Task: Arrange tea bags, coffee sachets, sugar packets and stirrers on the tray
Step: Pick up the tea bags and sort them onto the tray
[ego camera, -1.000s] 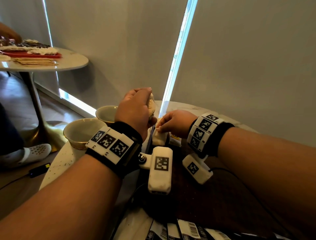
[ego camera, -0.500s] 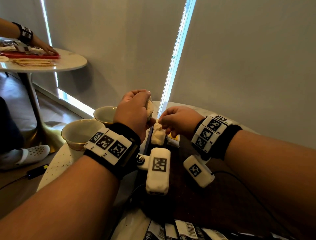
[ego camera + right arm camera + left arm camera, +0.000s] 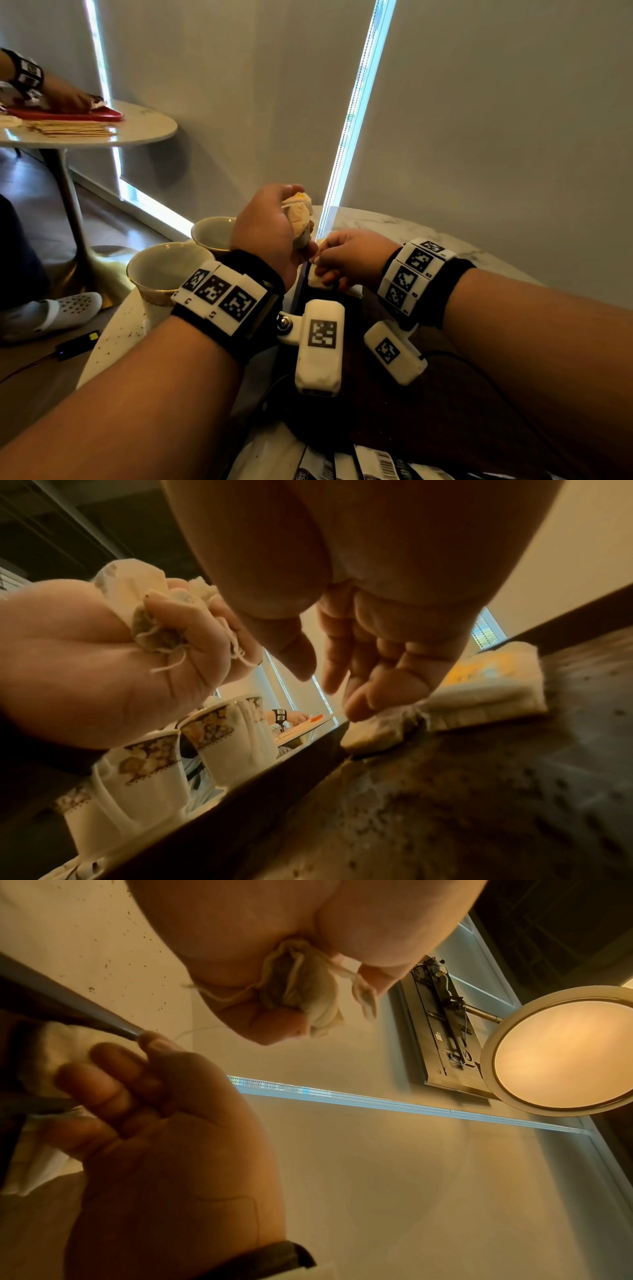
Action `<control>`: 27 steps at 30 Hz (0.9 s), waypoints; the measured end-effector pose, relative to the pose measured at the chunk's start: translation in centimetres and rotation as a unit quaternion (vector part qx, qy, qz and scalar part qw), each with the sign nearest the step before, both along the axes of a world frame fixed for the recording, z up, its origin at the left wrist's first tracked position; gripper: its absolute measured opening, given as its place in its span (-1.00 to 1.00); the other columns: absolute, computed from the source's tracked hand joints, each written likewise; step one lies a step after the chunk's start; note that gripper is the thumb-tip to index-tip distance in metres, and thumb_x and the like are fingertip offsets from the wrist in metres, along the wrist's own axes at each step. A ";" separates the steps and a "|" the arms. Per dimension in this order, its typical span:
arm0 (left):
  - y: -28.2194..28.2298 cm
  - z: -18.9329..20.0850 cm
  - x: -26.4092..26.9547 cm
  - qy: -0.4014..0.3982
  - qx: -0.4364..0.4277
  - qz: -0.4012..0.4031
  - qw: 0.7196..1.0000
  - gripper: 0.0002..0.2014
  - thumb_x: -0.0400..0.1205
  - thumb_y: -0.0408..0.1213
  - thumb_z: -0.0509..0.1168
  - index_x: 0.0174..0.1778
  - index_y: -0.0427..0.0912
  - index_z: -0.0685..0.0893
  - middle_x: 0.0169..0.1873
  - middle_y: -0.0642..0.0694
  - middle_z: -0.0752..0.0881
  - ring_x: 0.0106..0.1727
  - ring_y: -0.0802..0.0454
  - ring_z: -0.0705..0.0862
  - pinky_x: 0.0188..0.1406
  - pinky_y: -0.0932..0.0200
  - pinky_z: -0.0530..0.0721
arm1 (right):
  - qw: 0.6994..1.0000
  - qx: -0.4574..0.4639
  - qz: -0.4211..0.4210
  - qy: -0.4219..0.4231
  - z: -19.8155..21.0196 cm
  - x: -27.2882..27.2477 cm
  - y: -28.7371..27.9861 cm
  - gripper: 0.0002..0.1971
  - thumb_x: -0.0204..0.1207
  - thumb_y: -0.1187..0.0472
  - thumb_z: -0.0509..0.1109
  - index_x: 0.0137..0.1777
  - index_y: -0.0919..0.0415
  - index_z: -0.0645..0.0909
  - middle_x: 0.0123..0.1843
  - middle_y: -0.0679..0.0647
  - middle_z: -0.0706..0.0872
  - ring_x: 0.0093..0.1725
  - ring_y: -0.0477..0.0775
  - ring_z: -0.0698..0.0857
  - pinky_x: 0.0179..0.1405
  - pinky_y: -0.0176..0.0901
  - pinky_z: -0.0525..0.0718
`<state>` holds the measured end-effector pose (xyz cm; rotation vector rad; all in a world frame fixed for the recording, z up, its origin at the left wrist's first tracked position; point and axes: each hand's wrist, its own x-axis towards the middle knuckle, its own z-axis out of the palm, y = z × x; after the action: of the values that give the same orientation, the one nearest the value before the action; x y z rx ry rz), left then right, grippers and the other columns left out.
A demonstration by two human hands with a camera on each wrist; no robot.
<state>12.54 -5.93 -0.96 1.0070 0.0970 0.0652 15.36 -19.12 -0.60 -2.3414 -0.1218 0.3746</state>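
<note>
My left hand [image 3: 270, 226] is raised in a fist that grips a bunch of cream cloth tea bags [image 3: 299, 212] with loose strings [image 3: 301, 999] [image 3: 147, 607]. My right hand [image 3: 349, 257] is just right of it, low over the far left corner of the dark brown tray [image 3: 445, 411]. Its fingers are loosely spread, thumb apart, and the fingertips [image 3: 359, 707] rest on a tea bag [image 3: 377, 734] lying on the tray. Beyond that tea bag lies a flat stack of cream packets [image 3: 486, 685] with a yellow print.
Two gold-rimmed floral cups [image 3: 164, 270] [image 3: 212, 233] stand left of the tray on the marble table. Black-and-white sachets [image 3: 370, 462] lie at the near edge. Another person's hand [image 3: 68, 99] works at a red tray [image 3: 68, 114] on a far table, beside wooden stirrers [image 3: 68, 128].
My right hand lifted slightly, then came down and left toward my left thumb, fingertips on the tea bag. My left fist stayed raised. The other person's hand reached onto the far red tray.
</note>
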 end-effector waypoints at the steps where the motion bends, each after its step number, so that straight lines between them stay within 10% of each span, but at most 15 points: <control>1: 0.0 -0.1 0.0 -0.007 0.004 -0.006 1.000 -0.86 0.59 -0.13 0.25 -0.12 -0.07 0.67 -0.24 -0.10 0.63 -0.30 -0.01 0.61 -0.44 0.08 0.56 | 1.000 0.013 -0.004 -0.019 0.2 0.0 -0.3 -0.93 0.64 0.24 0.38 -0.04 0.17 0.69 0.00 0.19 0.81 -0.14 0.05 0.75 -0.13 -0.11 0.74; 9: -0.4 -0.3 0.0 0.042 -0.037 -0.015 0.998 -0.65 0.73 0.02 0.09 0.14 -0.11 0.68 -0.02 -0.18 0.63 -0.11 -0.09 0.59 -0.35 0.09 0.60 | 0.960 0.234 -0.042 -0.148 2.1 -0.8 -1.4 -0.70 0.63 -0.08 0.38 -0.11 0.17 0.66 -0.33 0.04 0.66 -0.38 -0.01 0.61 -0.39 -0.14 0.58; 13: -0.5 -0.3 0.3 0.055 -0.037 -0.015 0.998 -0.64 0.76 0.06 0.08 0.16 -0.10 0.64 -0.01 -0.18 0.63 -0.08 -0.11 0.57 -0.25 0.03 0.58 | 0.960 0.237 0.024 -0.147 2.7 -1.8 -1.0 -0.93 0.60 0.35 0.36 -0.02 0.19 0.64 -0.28 0.10 0.65 -0.38 0.01 0.62 -0.49 -0.21 0.55; 19: -0.5 -0.1 0.3 0.059 -0.061 -0.018 0.996 -0.59 0.76 0.08 0.09 0.31 -0.12 0.59 0.12 -0.23 0.69 0.02 -0.17 0.66 -0.12 -0.03 0.64 | 0.962 0.201 0.052 -0.179 2.4 -2.5 -0.9 -0.48 0.42 0.61 0.31 0.11 -0.04 0.70 0.02 0.15 0.67 -0.28 0.00 0.65 -0.37 -0.13 0.61; 27: -0.5 0.0 0.1 0.054 -0.046 -0.036 0.997 -0.64 0.75 0.07 0.08 0.22 -0.10 0.59 0.00 -0.20 0.70 -0.12 -0.12 0.69 -0.27 0.04 0.63 | 0.965 0.151 0.053 -0.207 2.5 -3.1 -0.9 -0.86 0.47 0.28 0.56 -0.09 0.00 0.80 -0.19 -0.04 0.81 -0.36 -0.30 0.70 -0.37 -0.49 0.57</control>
<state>12.63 -6.47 -1.00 0.9216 0.1611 -0.0599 12.23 -20.02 1.90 -2.0807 -0.4724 -0.0879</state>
